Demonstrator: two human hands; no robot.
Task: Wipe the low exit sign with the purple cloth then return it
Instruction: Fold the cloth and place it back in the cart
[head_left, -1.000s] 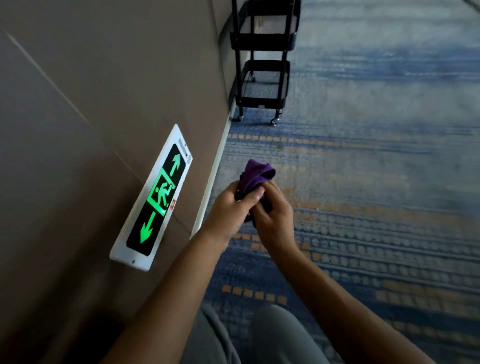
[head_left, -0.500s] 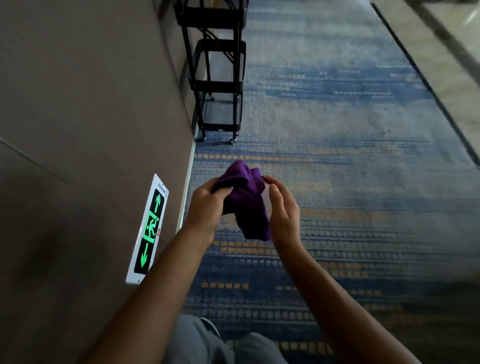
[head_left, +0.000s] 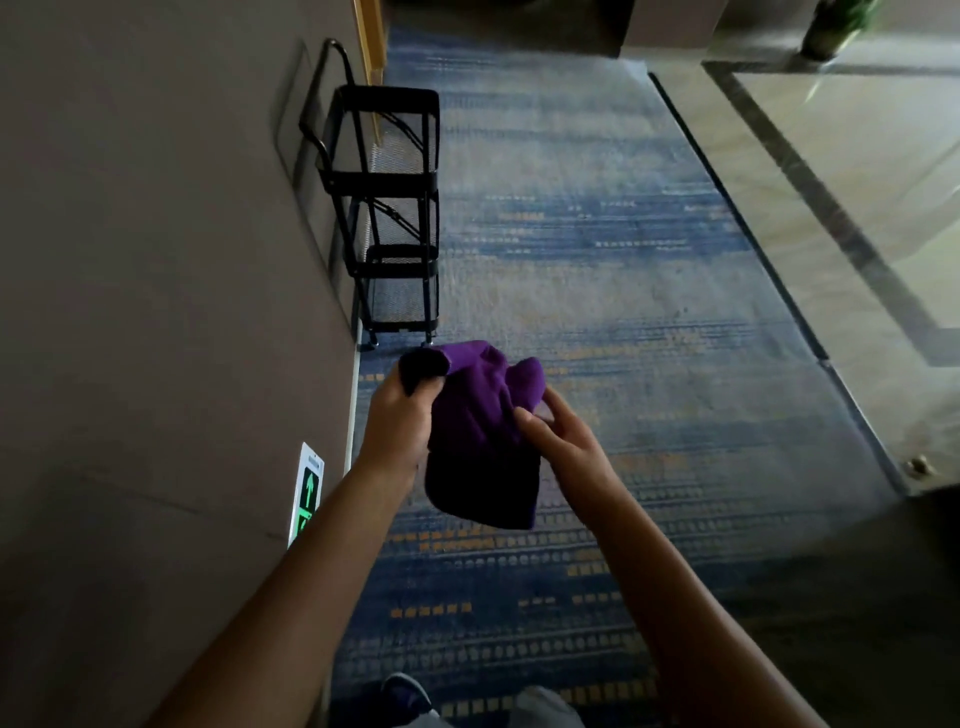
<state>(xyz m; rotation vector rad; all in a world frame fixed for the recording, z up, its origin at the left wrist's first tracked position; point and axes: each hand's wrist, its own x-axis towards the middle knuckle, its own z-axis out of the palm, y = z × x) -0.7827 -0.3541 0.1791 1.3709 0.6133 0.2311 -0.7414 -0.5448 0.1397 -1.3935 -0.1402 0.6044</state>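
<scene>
no words, brands or numbers can be read anywhere in the view. the only sign to be made out is the low exit sign (head_left: 307, 493), set on the wall (head_left: 156, 312) just above the floor, on which a lit green arrow pointing up is shown against a dark panel, with part of a green pictogram seen beneath it. a small grey mark at the top of the sign's white frame is too blurred to be read.
</scene>
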